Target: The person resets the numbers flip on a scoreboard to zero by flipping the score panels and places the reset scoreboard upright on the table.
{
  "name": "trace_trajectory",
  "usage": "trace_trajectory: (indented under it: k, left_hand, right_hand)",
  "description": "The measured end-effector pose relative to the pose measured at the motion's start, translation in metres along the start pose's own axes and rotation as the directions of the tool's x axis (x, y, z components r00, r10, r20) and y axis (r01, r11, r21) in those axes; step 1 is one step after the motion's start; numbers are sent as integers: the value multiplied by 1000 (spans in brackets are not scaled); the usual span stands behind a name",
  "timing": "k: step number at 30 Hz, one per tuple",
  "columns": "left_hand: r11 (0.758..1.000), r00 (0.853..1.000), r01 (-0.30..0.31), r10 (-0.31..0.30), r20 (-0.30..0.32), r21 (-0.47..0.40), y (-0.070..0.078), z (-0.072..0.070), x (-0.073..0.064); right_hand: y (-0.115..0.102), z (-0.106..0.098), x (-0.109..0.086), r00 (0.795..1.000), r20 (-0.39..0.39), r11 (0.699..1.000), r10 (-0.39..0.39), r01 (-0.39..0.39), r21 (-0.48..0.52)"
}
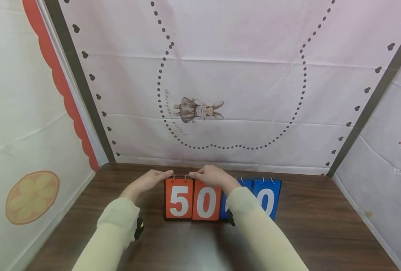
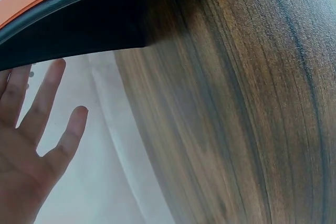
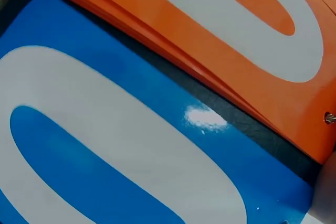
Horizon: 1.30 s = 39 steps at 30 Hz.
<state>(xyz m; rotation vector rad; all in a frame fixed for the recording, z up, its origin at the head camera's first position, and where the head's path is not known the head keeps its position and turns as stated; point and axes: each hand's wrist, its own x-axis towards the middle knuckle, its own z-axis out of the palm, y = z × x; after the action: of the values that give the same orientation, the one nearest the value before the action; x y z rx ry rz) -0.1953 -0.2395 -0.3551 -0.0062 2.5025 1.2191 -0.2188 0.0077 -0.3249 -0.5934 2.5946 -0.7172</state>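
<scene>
A flip scoreboard (image 1: 192, 218) stands on the table with orange cards reading 5 and 0 and blue cards on the right, the last showing 0. My left hand (image 1: 149, 181) is at its top left corner, thumb on the upper edge. In the left wrist view, other fingers (image 2: 50, 90) of that hand are straight and spread beside and behind the black backing. My right hand (image 1: 214, 176) holds the top edge near the middle, its thumb by a ring of the orange cards. That hand and sleeve partly cover the blue cards (image 3: 105, 145).
The brown wood-grain table (image 1: 308, 233) reaches back to a pale printed cloth wall (image 1: 234, 101). More cloth closes in the left and right sides. A dark band (image 2: 73, 30) of the scoreboard's back shows close to the left wrist camera.
</scene>
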Motion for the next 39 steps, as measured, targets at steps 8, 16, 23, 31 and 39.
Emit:
trace_trajectory:
  k: [8, 16, 23, 31, 39]
  left_hand:
    - [998, 998, -56, 54, -35, -43, -1, 3, 1]
    - [996, 998, -18, 12, -68, -87, 1, 6, -1]
    - [976, 976, -149, 120, -180, -158, -2, 8, 2]
    - [968, 966, -144, 93, -240, -205, 1, 13, -1]
    - [966, 963, -154, 101, -250, -205, 1, 13, -5]
  right_hand:
    - [3, 2, 0, 998, -58, 998, -30, 33, 50]
    - [4, 6, -1, 983, -178, 996, -35, 49, 76]
    - [4, 9, 1, 969, -247, 997, -22, 40, 71]
    - [4, 9, 1, 970, -236, 994, 57, -32, 109]
    - [5, 13, -2, 945, -326, 994, -34, 67, 88]
